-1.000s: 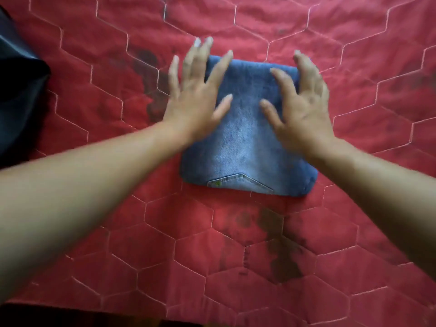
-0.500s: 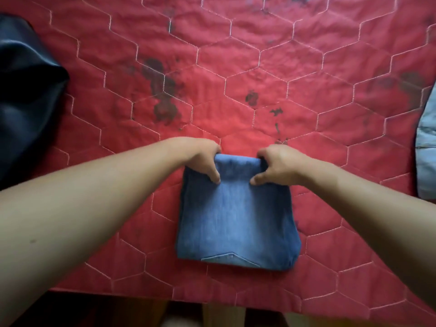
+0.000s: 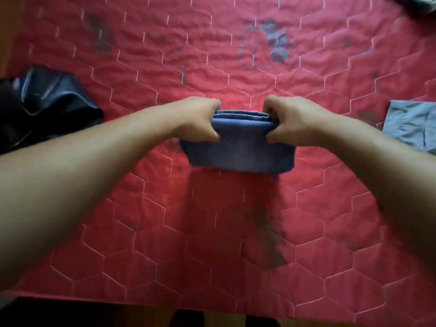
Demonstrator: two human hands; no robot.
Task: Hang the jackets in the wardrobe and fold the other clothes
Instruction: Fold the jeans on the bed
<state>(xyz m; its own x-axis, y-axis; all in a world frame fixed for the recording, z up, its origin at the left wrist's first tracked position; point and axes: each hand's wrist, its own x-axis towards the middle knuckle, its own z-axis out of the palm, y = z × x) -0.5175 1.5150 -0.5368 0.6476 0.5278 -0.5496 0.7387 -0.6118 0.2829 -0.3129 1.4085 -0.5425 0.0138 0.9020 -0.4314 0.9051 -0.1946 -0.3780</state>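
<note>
Folded jeans point(image 3: 240, 149) run crosswise, long axis left to right. Left hand point(image 3: 197, 121) and right hand point(image 3: 295, 121) each pinch one top corner of them, equally near.

Red quilt point(image 3: 212, 55), hexagon-stitched and blotched with dark stains, spreads across the whole surface. Black jacket point(image 3: 47, 107) lies crumpled at its left edge. Pale blue garment point(image 3: 410, 123) lies at the right edge. Blurred grey thing point(image 3: 420, 3) sits in the far right corner.
</note>
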